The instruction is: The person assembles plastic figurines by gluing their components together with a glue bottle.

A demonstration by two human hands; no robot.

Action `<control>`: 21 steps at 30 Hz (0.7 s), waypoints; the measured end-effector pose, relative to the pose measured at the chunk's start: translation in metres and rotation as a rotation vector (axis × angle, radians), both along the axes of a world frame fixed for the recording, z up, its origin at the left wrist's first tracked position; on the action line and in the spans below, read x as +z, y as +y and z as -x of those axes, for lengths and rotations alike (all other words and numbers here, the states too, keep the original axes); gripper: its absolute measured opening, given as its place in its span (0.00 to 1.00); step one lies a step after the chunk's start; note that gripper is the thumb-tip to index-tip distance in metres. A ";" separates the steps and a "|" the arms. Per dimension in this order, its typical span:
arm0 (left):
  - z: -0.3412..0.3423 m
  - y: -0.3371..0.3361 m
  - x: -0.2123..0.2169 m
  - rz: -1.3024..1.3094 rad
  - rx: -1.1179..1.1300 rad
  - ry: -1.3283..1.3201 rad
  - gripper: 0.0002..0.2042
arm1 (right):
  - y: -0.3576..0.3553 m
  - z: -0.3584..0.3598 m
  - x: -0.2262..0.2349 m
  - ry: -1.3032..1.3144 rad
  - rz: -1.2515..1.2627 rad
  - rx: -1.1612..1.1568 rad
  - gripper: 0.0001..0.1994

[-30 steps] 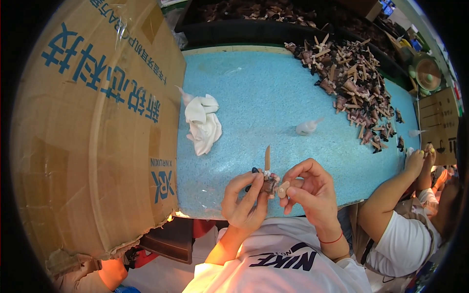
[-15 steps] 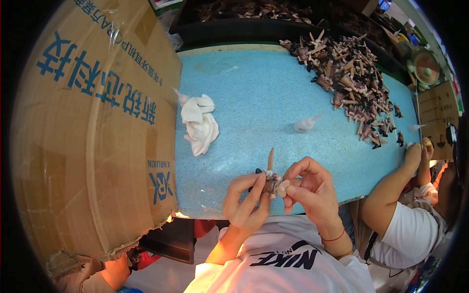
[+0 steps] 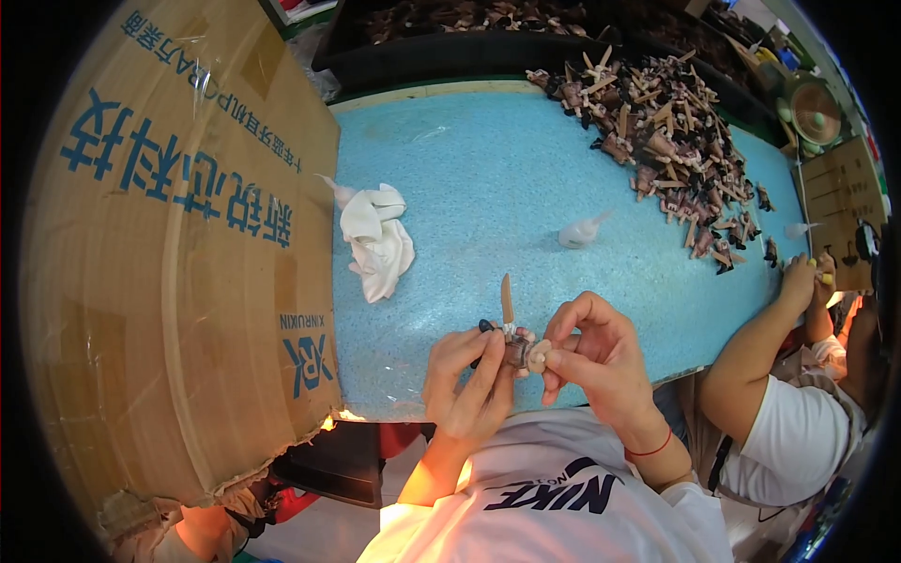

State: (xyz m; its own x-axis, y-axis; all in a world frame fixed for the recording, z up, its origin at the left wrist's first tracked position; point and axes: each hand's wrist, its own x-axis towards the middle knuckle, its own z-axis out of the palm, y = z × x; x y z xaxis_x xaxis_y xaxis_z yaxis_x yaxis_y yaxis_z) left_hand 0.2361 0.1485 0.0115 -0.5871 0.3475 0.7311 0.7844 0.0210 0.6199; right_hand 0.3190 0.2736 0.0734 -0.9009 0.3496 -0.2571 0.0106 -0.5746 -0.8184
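My left hand (image 3: 462, 380) pinches a small brown and pink toy figure (image 3: 515, 351) near the table's front edge. A tan blade-shaped piece (image 3: 507, 300) sticks up from the figure, and a dark round tip shows beside my left fingers. With thumb and fingers together, my right hand (image 3: 605, 361) grips the edge of a round beige piece (image 3: 539, 356) at the figure's right end. Whether that piece is attached or only pressed against the figure, I cannot tell. My fingers hide part of the figure.
A big cardboard box (image 3: 188, 310) walls off the left. On the blue tabletop (image 3: 450, 188) lie a crumpled white cloth (image 3: 377, 246), a small translucent squeeze bottle (image 3: 582, 232) and a heap of similar figures (image 3: 666, 141). Black trays (image 3: 422, 64) stand behind; another person's arm (image 3: 751, 347) is at right.
Both hands keep their hold on the figure and the round piece. The view has shifted slightly, and the figure has tilted a little, its blade leaning more to the left.
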 end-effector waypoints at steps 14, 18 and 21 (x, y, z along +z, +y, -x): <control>0.004 -0.001 0.001 0.013 -0.004 0.040 0.22 | 0.001 0.005 0.003 -0.018 0.023 0.002 0.08; 0.004 0.000 -0.001 -0.002 -0.058 0.016 0.22 | 0.001 0.001 -0.004 -0.034 0.021 0.015 0.08; 0.003 0.001 -0.002 -0.014 -0.050 0.005 0.21 | 0.003 0.000 -0.004 -0.017 0.033 0.040 0.07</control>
